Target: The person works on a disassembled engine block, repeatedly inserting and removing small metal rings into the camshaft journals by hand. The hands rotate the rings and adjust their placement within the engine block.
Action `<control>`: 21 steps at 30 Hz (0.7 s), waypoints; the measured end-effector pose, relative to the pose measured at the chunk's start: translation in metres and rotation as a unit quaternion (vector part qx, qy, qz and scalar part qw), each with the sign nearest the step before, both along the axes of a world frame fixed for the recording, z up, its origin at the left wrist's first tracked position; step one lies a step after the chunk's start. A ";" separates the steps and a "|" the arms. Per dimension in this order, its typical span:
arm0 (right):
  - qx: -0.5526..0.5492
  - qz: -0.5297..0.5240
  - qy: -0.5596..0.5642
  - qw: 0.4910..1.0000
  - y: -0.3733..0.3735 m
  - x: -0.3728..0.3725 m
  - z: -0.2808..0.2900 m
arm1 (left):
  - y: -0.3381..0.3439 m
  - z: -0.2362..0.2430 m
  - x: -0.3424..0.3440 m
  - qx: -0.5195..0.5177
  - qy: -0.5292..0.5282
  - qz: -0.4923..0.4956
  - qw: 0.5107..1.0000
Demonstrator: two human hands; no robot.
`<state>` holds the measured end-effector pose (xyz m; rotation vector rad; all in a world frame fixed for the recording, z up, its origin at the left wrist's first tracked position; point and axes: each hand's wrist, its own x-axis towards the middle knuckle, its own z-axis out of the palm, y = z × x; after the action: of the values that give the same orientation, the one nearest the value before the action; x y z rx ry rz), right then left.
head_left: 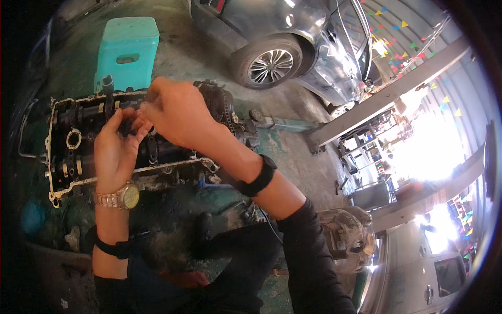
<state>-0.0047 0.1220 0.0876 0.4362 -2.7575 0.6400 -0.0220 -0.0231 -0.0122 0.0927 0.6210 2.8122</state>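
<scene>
An open engine cylinder head (86, 170) lies in front of me, dark and oily inside, with a pale rim. Over its middle, my left hand (116, 152) has its fingers curled in, palm partly toward me. My right hand (180, 112) is closed just to the right, its fingertips close to those of the left. Whatever lies between the fingers is hidden or too small to name. Just beyond the left fingertips, a dark tube-shaped part (108, 94) stands up from the head. A timing chain (228, 112) runs at the head's right end.
A turquoise plastic stool (129, 42) stands behind the engine. Farther back is a dark car (272, 57). A grey lift post (389, 94) slants across the right side. A worn metal housing (342, 235) sits right of my right arm, near a light-coloured vehicle (413, 277).
</scene>
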 end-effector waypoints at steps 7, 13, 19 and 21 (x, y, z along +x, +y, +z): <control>0.033 0.069 0.011 0.997 -0.011 0.024 -0.012 | 0.003 -0.011 -0.001 -0.013 0.027 -0.057 0.998; 0.051 0.048 0.005 0.998 -0.006 0.026 -0.018 | 0.009 -0.005 0.007 0.004 0.011 -0.080 0.997; 0.031 0.055 0.030 0.998 -0.004 0.024 -0.023 | 0.011 -0.003 0.009 0.036 0.026 -0.082 0.996; 0.030 0.058 0.033 0.997 -0.003 0.024 -0.024 | 0.014 -0.002 0.011 0.041 0.013 -0.064 0.997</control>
<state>0.0195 0.1188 0.0636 0.6240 -2.7106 0.5611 -0.0107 -0.0091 -0.0140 0.1778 0.4863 2.7154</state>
